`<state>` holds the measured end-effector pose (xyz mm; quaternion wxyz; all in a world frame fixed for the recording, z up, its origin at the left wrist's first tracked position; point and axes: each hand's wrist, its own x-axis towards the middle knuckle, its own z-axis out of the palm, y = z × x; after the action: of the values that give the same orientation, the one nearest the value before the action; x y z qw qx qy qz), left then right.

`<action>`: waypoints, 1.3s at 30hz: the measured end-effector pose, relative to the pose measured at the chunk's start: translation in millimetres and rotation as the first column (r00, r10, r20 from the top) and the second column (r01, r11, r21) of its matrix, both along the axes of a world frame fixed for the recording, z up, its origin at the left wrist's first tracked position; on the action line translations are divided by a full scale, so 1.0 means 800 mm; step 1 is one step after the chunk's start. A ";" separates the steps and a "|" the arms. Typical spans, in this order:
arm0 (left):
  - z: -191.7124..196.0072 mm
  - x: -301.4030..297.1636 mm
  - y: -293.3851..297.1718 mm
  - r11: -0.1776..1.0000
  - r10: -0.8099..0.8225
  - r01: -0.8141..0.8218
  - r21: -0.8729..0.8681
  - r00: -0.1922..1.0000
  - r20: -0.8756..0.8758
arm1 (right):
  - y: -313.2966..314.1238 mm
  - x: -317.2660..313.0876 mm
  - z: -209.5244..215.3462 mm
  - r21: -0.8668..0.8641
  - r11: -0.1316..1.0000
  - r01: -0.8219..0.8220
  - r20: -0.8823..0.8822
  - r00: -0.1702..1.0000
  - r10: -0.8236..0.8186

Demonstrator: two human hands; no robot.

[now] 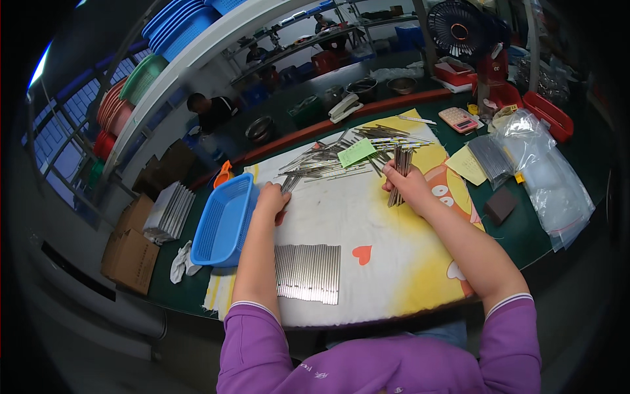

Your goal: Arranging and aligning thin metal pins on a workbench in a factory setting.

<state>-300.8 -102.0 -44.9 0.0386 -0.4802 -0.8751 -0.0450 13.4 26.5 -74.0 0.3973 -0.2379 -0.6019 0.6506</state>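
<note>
Metal rods (400,172) form the bundle we grip in our right hand (408,187), fingers clenched around it, the rods held roughly upright with their lower ends on the cloth (367,226) that covers the table (525,230); our left hand (271,199) is closed on a few more rods (289,183) at the near edge of the loose pile (341,157), which lies scattered across the far part of the cloth; a green paper slip (356,152) rests on top of that pile; nearer to us, between our forearms, a neat row of rods (307,273) lies side by side, flat on the cloth; a small red heart (361,254) is printed just right of that row; a blue plastic basket (225,222) sits just beside our left hand, at the cloth's left edge; right of our right hand we note a yellow note sheet (465,163), a clear bag of further rods (491,157), a dark block (501,205) and crumpled clear plastic bags (554,184); a pink calculator (457,119) lies farther back; cardboard boxes (131,253) stand on the floor to the left; both sleeves are purple
</note>
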 end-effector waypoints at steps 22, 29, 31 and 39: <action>0.020 0.012 0.013 0.949 0.097 -0.089 -0.303 0.995 0.012 | 0.001 -0.015 -0.009 0.020 1.000 0.016 -0.032 0.999 -0.015; 0.022 0.069 0.010 0.989 0.105 -0.097 -0.112 0.992 0.067 | 0.012 -0.021 -0.028 0.031 0.999 0.038 -0.078 0.996 -0.035; -0.009 -0.036 -0.004 0.989 -0.147 0.146 -0.019 0.969 -0.198 | 0.005 -0.039 -0.018 0.041 0.999 0.000 -0.113 0.994 0.005; 0.079 -0.005 0.000 0.928 0.319 -0.160 -0.336 0.806 0.498 | 0.013 -0.031 -0.019 0.049 0.999 0.009 -0.140 0.990 -0.002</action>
<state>-304.9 -101.9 18.3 -0.2740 -0.3325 -0.9010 -0.0510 -11.4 36.7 -88.8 0.4460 -0.1837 -0.5877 0.6496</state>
